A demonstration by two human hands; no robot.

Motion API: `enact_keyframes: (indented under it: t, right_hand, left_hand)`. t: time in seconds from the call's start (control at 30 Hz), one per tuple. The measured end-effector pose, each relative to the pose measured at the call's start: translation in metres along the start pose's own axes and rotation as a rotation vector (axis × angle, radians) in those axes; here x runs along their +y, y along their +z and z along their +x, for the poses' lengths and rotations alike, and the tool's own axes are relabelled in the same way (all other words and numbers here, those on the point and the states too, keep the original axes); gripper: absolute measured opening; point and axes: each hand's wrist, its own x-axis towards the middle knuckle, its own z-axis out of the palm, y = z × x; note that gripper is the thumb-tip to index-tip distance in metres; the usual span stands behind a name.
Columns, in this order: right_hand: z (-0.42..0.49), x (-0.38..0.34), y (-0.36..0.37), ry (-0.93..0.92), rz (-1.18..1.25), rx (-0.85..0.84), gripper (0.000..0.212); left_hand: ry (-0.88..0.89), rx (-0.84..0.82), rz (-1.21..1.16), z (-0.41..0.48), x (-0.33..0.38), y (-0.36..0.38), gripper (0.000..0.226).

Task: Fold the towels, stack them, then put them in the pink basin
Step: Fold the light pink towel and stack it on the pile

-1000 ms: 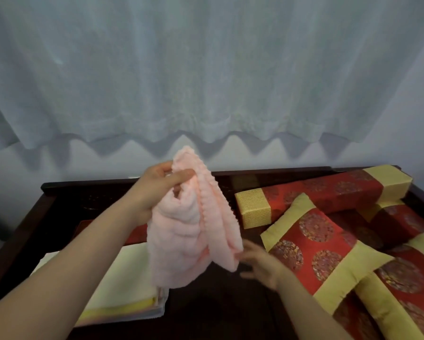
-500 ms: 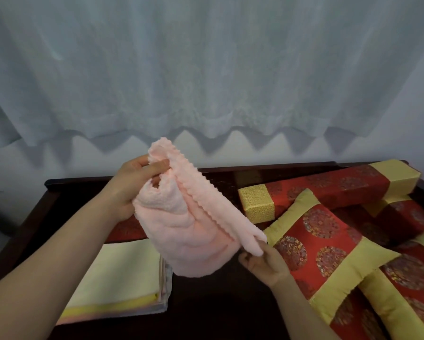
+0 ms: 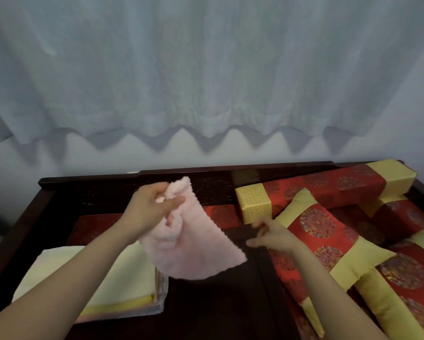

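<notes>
1. Head view: the folded stack (image 3: pixel 132 273) lies nearest, at the left, likely awaiting another towel.
2. The left hand (image 3: pixel 152 207) pinches the pink towel (image 3: pixel 196 249) by a bunched corner so that it hangs open. The right hand (image 3: pixel 272 236) has loose, empty fingers beside the free edge, probably to catch it.
3. Cushions (image 3: pixel 316 229) lie beyond; no pink basin shows.

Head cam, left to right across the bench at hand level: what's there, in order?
In order: stack of folded towels → left hand gripping the pink towel → right hand, apart from it → red-and-gold cushion.
</notes>
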Motion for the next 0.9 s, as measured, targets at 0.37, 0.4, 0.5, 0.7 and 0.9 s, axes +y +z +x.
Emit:
enact_keyframes:
  t: [0.37,0.4,0.5,0.7,0.9]
  right_hand:
    - [-0.011,-0.093,0.020,-0.625,0.427,0.176,0.015]
    - [-0.010,-0.092,0.018,-0.634,0.448,0.215,0.012]
    - [0.001,-0.081,-0.005,-0.554,0.582,0.343,0.009]
    - [0.022,-0.038,-0.073,-0.368,0.671,0.647,0.026]
    - [-0.011,-0.010,-0.081,-0.485,0.716,0.606,0.031]
  left_hand:
    - [0.193,-0.150,0.099,0.000,0.024,0.030,0.021]
    - [0.173,-0.118,0.068,0.003,0.022,0.029,0.020]
    - [0.021,0.053,-0.222,0.015,0.020,0.017,0.006]
    - [-0.202,-0.125,-0.546,0.024,-0.008,-0.028,0.051]
    - [0.180,-0.010,-0.004,0.009,-0.011,-0.020,0.030]
